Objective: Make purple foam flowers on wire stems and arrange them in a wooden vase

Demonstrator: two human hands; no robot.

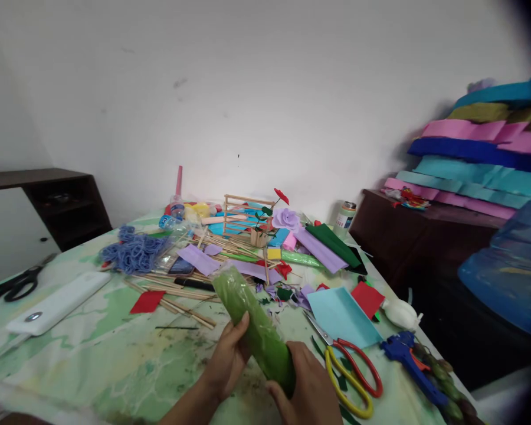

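A green roll [259,330] in clear plastic wrap is held tilted over the front of the table, its upper end pointing away and to the left. My left hand [230,357] grips it from the left side, thumb lying on the wrap. Around its near end my right hand [307,383] is closed, with the thumb below. Right of that hand lie scissors [351,378] with red and yellow handles, beside a light blue paper sheet [343,319]. Purple paper strips [199,260] and thin wooden sticks [190,289] lie beyond the roll.
Blue yarn [135,251], a white device [59,304] and black scissors [20,283] are on the left. A wooden stick frame [248,215] and purple paper flower [286,219] stand at the back. A blue glue gun [413,366] lies at the right edge.
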